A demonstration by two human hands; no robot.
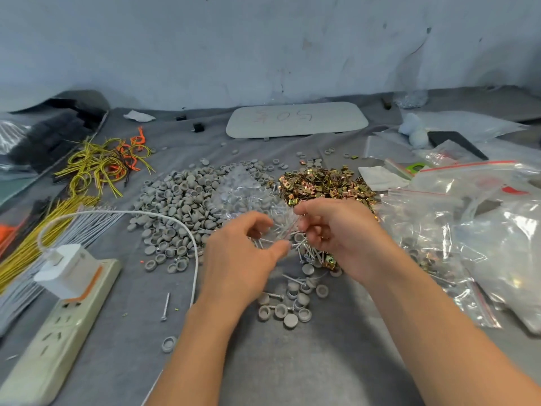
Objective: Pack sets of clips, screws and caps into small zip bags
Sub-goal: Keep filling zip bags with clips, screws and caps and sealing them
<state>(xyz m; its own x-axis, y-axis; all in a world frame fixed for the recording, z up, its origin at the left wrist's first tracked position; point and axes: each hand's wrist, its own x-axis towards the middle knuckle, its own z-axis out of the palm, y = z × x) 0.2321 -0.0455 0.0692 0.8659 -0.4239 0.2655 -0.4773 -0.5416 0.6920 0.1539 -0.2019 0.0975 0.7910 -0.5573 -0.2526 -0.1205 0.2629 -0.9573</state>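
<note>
left hand (243, 256) and right hand (333, 235) each pinch the small clear zip bag (282, 222), which holds screws, just above loose screws (307, 253) on the grey bench (292, 361), between the grey cap pile (178, 197) and the brass clip pile (325, 183).

Over the grey-covered bench (322, 361), the left grip (243, 253) and right grip (336, 235) pinch a small clear zip bag (248, 194) between them, with screws showing inside its lower end. Behind it lie a heap of grey caps (178, 200) and, to the right, a heap of brass-coloured clips (325, 183). Loose screws (307, 253) and a few caps lie under the wrists. A power strip (58, 323) lies at the left and large zip bags (439, 224) at the right.
</note>
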